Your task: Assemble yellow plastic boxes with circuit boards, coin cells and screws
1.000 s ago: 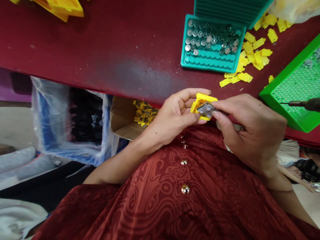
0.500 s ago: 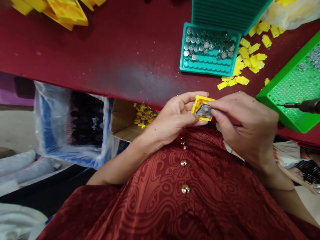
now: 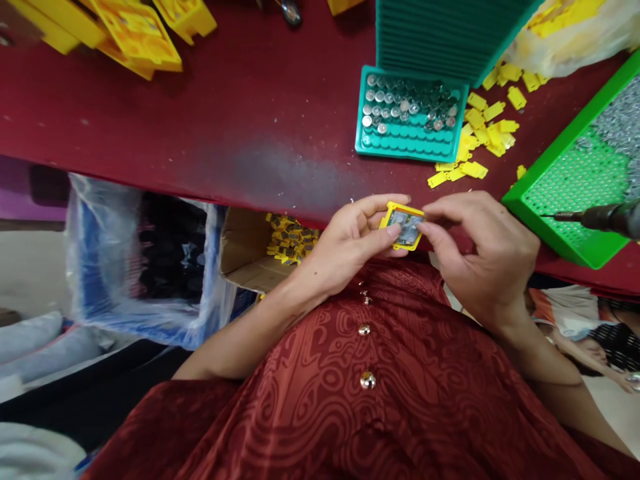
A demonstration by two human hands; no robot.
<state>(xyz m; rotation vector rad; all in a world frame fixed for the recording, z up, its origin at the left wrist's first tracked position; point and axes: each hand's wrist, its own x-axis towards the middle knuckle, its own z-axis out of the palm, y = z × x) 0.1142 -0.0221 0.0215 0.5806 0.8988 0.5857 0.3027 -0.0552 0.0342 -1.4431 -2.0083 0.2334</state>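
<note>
My left hand (image 3: pixel 353 230) is closed around a small yellow plastic case (image 3: pixel 389 208), with its thumb over the front. Inside the case lies a grey circuit board (image 3: pixel 409 230) with pale round pads, now nearly flat within the yellow rim. My right hand (image 3: pixel 483 250) has its thumb and forefinger closed at the right edge of the case, the thumb tip against the board's side. Both hands are held just off the table's front edge, above my lap. The far side of the case is hidden by my left fingers.
A teal tray (image 3: pixel 410 152) of round metal coin cells stands on the red table (image 3: pixel 225 127), near loose yellow pieces (image 3: pixel 475 170). At right is a green basket (image 3: pixel 565 233) of small metal parts, with a screwdriver tip (image 3: pixel 565 217) over it. Below left sits a cardboard box (image 3: pixel 245 250).
The circuit board was tilted in the case, pinched by my right hand; now it lies flatter inside. My right fingers have shifted to the case's edge. The whole view has moved slightly.
</note>
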